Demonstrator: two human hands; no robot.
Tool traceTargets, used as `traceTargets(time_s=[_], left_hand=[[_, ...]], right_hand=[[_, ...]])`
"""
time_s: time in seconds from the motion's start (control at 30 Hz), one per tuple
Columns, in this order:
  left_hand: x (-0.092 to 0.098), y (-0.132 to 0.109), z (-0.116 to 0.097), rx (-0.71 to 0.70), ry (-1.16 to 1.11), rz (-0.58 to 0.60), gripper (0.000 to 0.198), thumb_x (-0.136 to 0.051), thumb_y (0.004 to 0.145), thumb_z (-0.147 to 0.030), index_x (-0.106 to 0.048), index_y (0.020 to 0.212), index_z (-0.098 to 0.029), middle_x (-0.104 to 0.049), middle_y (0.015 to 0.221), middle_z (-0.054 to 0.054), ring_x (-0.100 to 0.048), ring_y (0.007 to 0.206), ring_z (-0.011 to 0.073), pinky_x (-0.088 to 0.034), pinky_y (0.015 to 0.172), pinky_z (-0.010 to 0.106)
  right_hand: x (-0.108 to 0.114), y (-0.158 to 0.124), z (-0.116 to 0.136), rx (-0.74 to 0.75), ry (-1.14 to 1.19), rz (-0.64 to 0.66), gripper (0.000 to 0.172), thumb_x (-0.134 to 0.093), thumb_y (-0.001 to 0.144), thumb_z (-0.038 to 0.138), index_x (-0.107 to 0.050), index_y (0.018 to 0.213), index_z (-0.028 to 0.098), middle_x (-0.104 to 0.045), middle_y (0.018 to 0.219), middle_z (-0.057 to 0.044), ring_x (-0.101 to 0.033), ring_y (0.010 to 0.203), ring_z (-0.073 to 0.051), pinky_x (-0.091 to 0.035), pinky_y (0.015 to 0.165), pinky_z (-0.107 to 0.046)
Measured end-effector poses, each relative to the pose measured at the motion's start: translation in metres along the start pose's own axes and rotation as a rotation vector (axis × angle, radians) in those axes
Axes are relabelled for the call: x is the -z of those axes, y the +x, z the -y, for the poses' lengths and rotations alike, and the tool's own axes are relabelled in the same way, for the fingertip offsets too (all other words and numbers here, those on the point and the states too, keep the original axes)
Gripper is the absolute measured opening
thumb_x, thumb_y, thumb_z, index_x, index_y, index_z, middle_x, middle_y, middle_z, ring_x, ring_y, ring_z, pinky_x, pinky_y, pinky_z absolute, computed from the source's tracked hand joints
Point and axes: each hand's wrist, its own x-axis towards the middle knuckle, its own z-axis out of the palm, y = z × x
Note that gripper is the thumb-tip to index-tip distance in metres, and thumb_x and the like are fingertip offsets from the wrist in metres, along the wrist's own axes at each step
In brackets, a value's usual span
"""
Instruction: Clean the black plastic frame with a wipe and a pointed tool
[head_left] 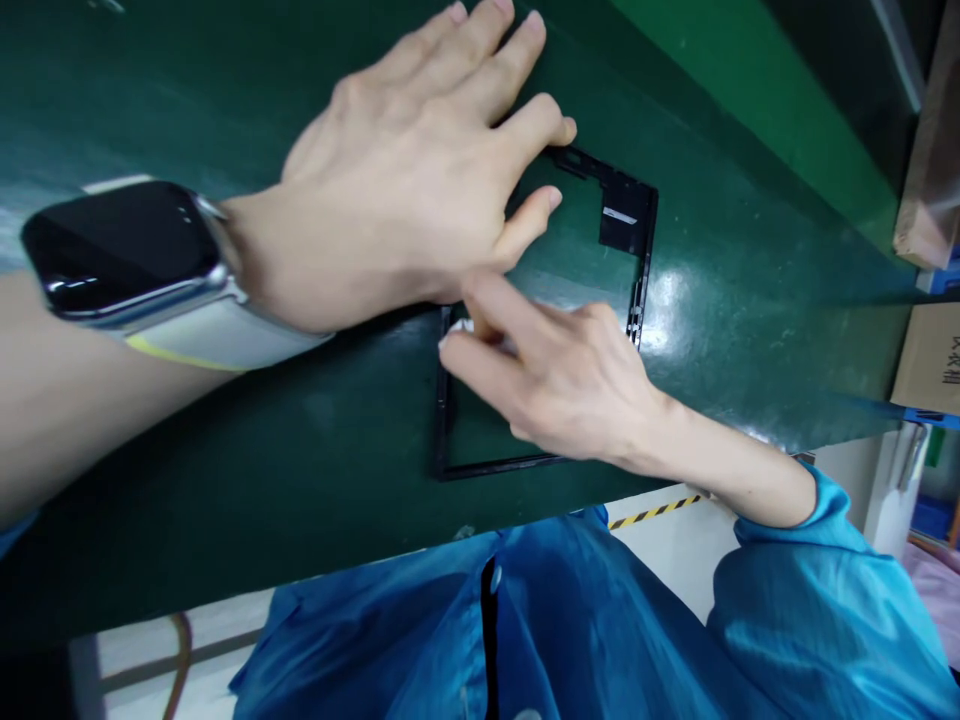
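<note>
A thin black rectangular plastic frame lies flat on the green tabletop, with a wider solid patch at its far right corner. My left hand rests across its far left part, fingers stretched out, and covers that stretch. The index fingertip of this hand touches the frame's far edge. Over the left side of the frame, my right hand is closed, thumb and fingers drawn together close to the left palm. A small whitish bit shows between those fingers, too little to name.
The green table stretches to the far side, where a lighter green strip runs along it. A cardboard box stands at the right. Yellow-black striped tape marks the floor below the near edge.
</note>
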Motion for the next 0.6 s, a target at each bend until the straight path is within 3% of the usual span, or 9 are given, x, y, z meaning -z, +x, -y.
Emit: traceTargets(time_s=[0.13,0.3,0.4,0.6], left_hand=[[-0.0009,0.0012,-0.0002,0.002,-0.037,-0.013,0.065,-0.039,0.109,-0.042,-0.039,0.168,-0.015,-0.010,0.193,0.011,-0.004,0.185,0.0343,-0.012,0.160,0.064],[0.0024,0.0030,-0.0022,0.014,0.007,0.006,0.064,-0.033,0.112,-0.044,-0.038,0.168,-0.013,-0.008,0.192,0.014,-0.003,0.185,0.0339,-0.010,0.161,0.061],[0.0043,0.0032,-0.0033,0.012,0.005,0.026,0.063,-0.040,0.112,-0.040,-0.037,0.169,-0.013,-0.007,0.193,0.014,-0.001,0.185,0.0338,-0.010,0.160,0.061],[0.0026,0.0036,-0.0025,0.020,-0.009,0.009,0.063,-0.043,0.111,-0.039,-0.038,0.169,-0.015,-0.008,0.193,0.013,-0.002,0.185,0.0330,-0.011,0.160,0.062]], right_hand=[[0.0030,0.0012,0.0051,-0.038,-0.068,0.080,0.047,-0.030,0.112,0.016,-0.074,0.100,0.025,-0.066,0.096,0.000,-0.035,0.064,-0.010,-0.011,0.052,-0.034],[0.0021,-0.0029,0.0055,0.009,-0.142,0.000,0.040,-0.037,0.111,0.014,-0.072,0.095,0.023,-0.064,0.093,0.002,-0.036,0.062,-0.008,-0.012,0.052,-0.032],[0.0011,-0.0048,0.0012,0.073,-0.172,-0.026,0.047,-0.031,0.115,0.016,-0.074,0.100,0.024,-0.065,0.098,0.001,-0.035,0.062,-0.008,-0.010,0.053,-0.032],[-0.0028,-0.0049,0.0089,0.020,-0.185,-0.031,0.048,-0.031,0.112,0.009,-0.073,0.093,0.021,-0.060,0.091,0.000,-0.032,0.062,-0.007,-0.009,0.054,-0.033]])
